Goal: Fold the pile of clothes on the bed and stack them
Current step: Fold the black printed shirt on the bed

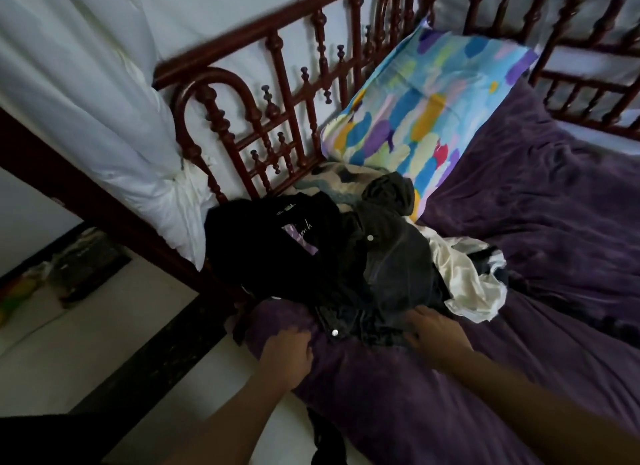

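A pile of clothes lies on the bed near the headboard. On top is a dark grey jacket (391, 256) with metal snap buttons. A black printed T-shirt (277, 229) lies to its left and a white satin garment (467, 277) to its right. My right hand (436, 336) rests flat on the jacket's near hem, fingers spread. My left hand (287, 353) sits on the purple blanket (519, 326) just left of the hem, blurred, its fingers loosely bent with nothing visibly in them.
A colourful pillow (426, 107) leans on the dark red wooden headboard (277, 118), with a patterned cloth (332, 180) below it. White bundled curtain fabric (114, 125) hangs at the left. The bed's edge and a pale floor (86, 343) lie at the lower left.
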A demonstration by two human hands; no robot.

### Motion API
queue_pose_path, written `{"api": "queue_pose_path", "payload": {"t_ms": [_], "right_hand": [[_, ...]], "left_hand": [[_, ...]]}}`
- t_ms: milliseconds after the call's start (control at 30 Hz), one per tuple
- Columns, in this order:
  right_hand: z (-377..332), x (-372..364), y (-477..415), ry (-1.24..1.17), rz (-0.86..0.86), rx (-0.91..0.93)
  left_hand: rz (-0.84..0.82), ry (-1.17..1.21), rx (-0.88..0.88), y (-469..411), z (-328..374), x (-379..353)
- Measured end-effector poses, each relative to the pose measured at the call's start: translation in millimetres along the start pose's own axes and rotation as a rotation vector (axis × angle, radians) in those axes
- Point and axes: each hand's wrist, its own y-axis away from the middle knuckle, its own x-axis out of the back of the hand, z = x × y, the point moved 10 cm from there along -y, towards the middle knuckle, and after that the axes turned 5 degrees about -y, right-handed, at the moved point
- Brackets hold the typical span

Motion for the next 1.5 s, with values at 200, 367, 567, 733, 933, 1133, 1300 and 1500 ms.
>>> {"api": "queue_pose_path", "payload": {"t_ms": [200,367,567,733,933,1133,1300,1500], "right_hand": [[-57.6,-45.6,-124.4,-0.070,-0.111,-0.143],[-65.5,-95.1,-186.7,-0.350,-0.124,-0.454],[-66.7,-93.7,-178.5,-0.347,-0.064,-0.439],[16.0,-6.0,-101.2,-0.229,0.409,-0.713],[102.4,-9.3,-26.2,-0.044,0.193,-0.933],[54.8,-43.2,-78.8,0.027,-0.060,-0.668],[-115.9,-8.7,-196.0,-0.129,0.156,0.005],[-196.1,-66.1,-245.3,0.020,-0.306,0.165]], "left_hand": [[-0.030,0.034,-0.069,-106.3,-85.4,-8.5],[-0.071,0.002,-0.104,-161.2,-120.4,-28.1],[0.050,-0.038,-0.212,-210.7,-111.1,-6.7],[0.021,-0.089,-0.206,-243.7,-112.5,13.3],[-0.036,-0.157,-0.301,-211.2,-56.2,-2.0],[-0.211,-0.147,-0.362,-148.2,-44.9,-49.3],[-0.279,0.123,-0.286,-107.1,-67.4,-53.9],[0.293,0.406,0.259,-85.6,-167.1,-8.2]]}}
